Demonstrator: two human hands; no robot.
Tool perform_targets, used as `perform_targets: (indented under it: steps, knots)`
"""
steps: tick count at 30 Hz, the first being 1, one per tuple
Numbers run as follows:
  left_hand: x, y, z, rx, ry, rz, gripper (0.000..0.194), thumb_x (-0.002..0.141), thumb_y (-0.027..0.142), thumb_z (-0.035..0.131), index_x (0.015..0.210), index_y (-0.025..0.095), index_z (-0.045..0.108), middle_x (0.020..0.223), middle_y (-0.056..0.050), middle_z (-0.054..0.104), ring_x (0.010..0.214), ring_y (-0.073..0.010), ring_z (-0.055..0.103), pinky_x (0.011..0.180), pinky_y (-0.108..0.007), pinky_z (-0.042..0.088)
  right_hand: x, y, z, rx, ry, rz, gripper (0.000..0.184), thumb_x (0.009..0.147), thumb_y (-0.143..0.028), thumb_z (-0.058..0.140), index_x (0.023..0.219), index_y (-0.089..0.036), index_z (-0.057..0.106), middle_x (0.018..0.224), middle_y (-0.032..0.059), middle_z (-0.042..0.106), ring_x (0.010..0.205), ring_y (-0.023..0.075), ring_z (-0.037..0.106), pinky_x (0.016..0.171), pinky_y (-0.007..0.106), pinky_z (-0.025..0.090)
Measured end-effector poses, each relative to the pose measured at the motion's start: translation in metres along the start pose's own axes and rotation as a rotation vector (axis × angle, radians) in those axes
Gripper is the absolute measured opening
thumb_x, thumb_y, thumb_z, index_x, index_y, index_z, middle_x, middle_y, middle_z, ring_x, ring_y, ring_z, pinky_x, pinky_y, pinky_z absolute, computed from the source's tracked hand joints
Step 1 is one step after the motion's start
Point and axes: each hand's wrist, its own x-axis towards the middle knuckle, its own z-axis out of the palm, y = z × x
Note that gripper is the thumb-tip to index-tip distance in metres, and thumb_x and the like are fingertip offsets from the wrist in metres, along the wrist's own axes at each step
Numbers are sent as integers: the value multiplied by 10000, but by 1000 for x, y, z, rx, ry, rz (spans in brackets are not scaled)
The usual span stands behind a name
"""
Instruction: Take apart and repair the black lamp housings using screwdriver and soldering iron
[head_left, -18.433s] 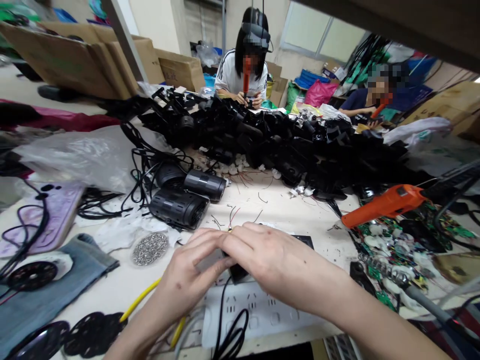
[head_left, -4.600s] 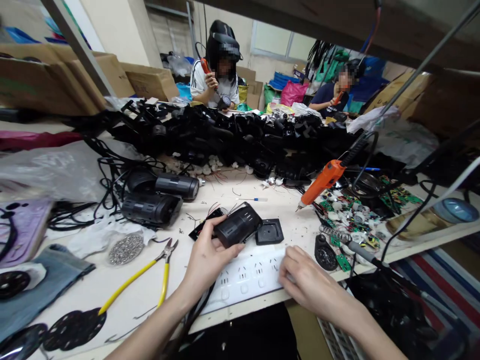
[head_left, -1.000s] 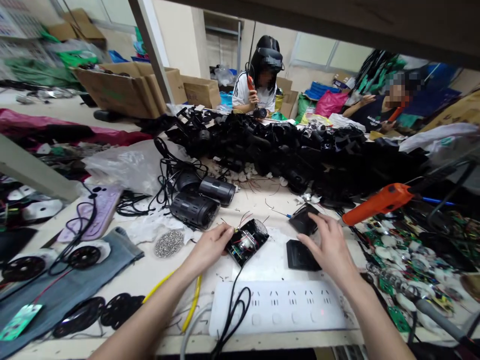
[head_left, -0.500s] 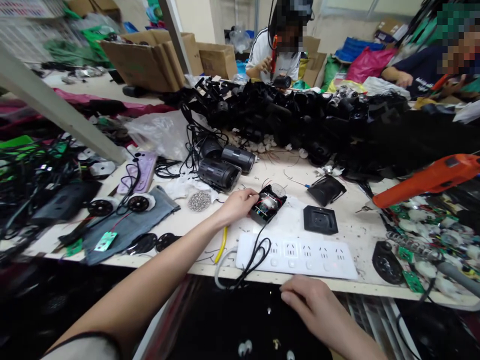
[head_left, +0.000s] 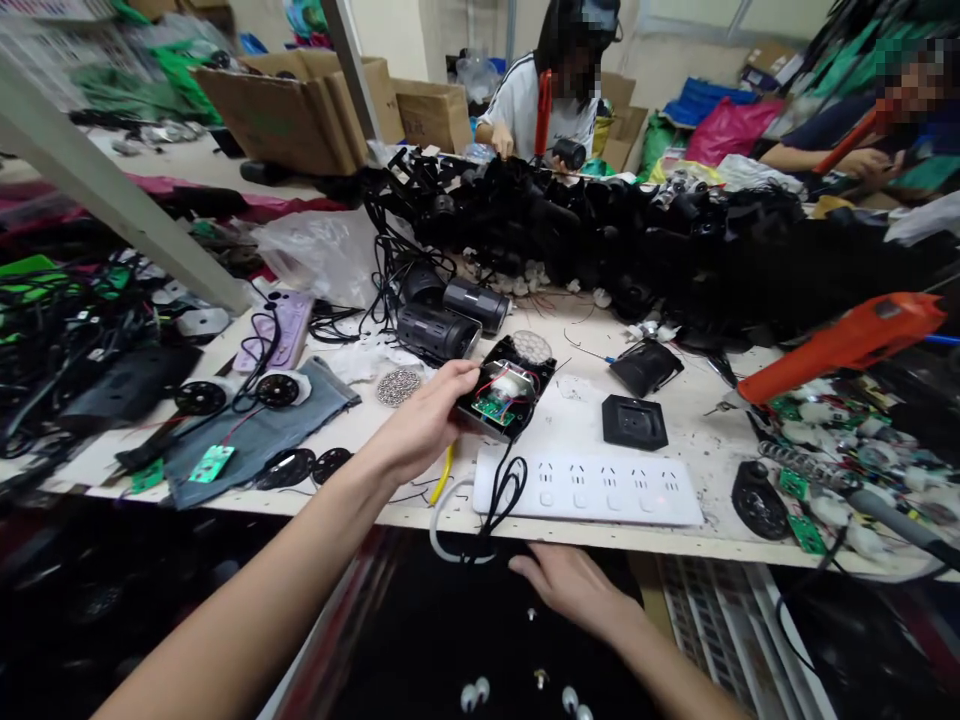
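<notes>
My left hand (head_left: 426,418) grips the left side of an opened black device housing (head_left: 546,400), raised slightly and tilted over the table. Inside it show a green circuit board (head_left: 491,407), red and blue wires and a round, pale perforated disc (head_left: 531,347). A black cord (head_left: 504,492) runs from the housing down across a white power strip (head_left: 589,510). My right hand (head_left: 574,590) is below the table's front edge, above dark cloth, thumb apart from its fingers and nothing visible in it. A square black cover (head_left: 634,424) lies right of the housing.
An orange electric screwdriver (head_left: 840,350) hangs at right above heaped parts. Behind stand black cylindrical units (head_left: 436,332) and a large black heap (head_left: 600,215). A dish of small screws (head_left: 398,387), a purple phone (head_left: 274,332) and a grey cloth (head_left: 255,440) lie left. Two people work opposite.
My left hand has lifted the housing and brought it left and nearer, turning its open inside more towards me. My right hand has shifted slightly left, with its thumb spread.
</notes>
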Motion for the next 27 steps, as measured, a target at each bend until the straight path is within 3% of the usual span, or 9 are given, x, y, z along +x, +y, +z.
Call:
perform_targets:
  steps: [4,8,11,13,17,20,22,27]
  knots:
    - [-14,-8,1,-127,18,-136,124,849,276,600,942,194,610,918,-36,667,770,-176,619,606,-260,530,27,7,25,-78,19,-140,281,886,-256,593,1158,-221,653,1147,71,700,1060,243,654,894,304,513]
    - [-25,-9,7,-233,-15,-292,259,874,325,524,1055,170,625,1014,-111,711,816,-290,697,702,-463,586,7,16,29,-184,87,-179,307,793,-107,592,1082,-184,662,977,70,714,868,213,665,762,290,533]
    - [-27,-7,16,-293,37,-297,304,880,310,501,1092,142,640,1088,-140,711,917,-324,699,775,-494,591,-39,23,8,-257,199,-132,307,761,-38,529,1010,-172,647,871,68,686,806,224,611,730,332,508]
    - [-26,-6,24,-331,88,-258,325,890,305,504,1144,153,637,1129,-131,707,1008,-317,679,822,-462,593,-72,25,-17,-340,351,-124,236,774,-34,498,904,-182,628,800,60,658,744,223,567,670,344,475]
    - [-22,-5,45,-374,136,-244,384,912,288,472,1264,203,600,1185,-92,696,1129,-291,635,907,-432,577,-113,31,-69,-428,686,-70,295,892,-37,431,1075,-184,609,941,90,680,831,229,552,724,369,454]
    - [-21,-6,58,-380,103,-292,420,926,287,443,1317,208,574,1183,-93,699,1176,-292,612,946,-440,561,-116,40,-95,-349,935,-53,254,925,-58,430,1054,-180,612,956,97,651,861,213,569,756,357,480]
    - [-21,-7,63,-393,68,-315,429,934,313,444,1332,211,567,1180,-97,701,1195,-296,602,954,-444,557,-110,48,-105,-262,1006,-75,205,934,-93,464,1025,-189,620,922,81,658,878,209,600,778,353,501]
    - [-23,-14,71,-433,52,-380,466,943,402,463,1369,228,538,1212,-103,691,1225,-303,584,976,-448,542,-91,69,-117,-103,907,-97,142,962,-205,506,1002,-200,642,924,71,717,877,199,668,781,336,546]
